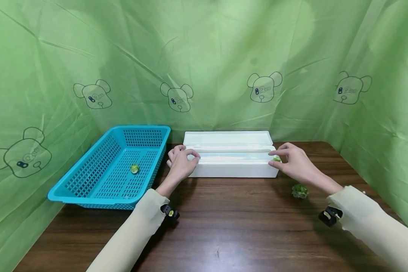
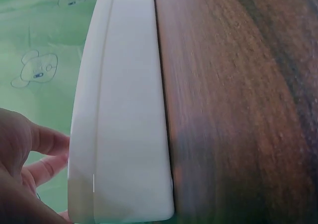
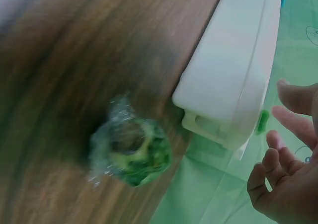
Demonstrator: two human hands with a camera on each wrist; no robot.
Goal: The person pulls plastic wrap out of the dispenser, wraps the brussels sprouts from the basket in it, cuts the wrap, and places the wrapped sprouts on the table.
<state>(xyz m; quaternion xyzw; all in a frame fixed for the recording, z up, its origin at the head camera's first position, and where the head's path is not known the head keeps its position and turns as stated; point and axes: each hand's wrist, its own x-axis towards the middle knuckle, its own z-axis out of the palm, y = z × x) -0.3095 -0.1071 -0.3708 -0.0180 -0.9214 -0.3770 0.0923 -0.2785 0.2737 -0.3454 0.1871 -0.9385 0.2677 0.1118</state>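
A long white cling film dispenser box [image 1: 234, 170] stands on the table with its lid [image 1: 228, 138] raised at the back; clear, shiny film [image 1: 232, 156] lies across its opening. At the box's left end, my left hand [image 1: 180, 162] brings thumb and index finger together and seems to pinch the film's edge. My right hand [image 1: 294, 161] is at the right end, its thumb and index fingertips apart. Beside them is a small green piece [image 3: 263, 121]. A leafy green vegetable in clear wrap [image 3: 131, 149] sits on the table below my right hand.
A blue perforated basket [image 1: 88, 199] stands on the left, holding one small green-yellow vegetable [image 1: 134, 169]. Green curtain [image 1: 217, 56] printed with bear heads hangs behind and along both sides. The table [image 1: 224, 223] is brown wood.
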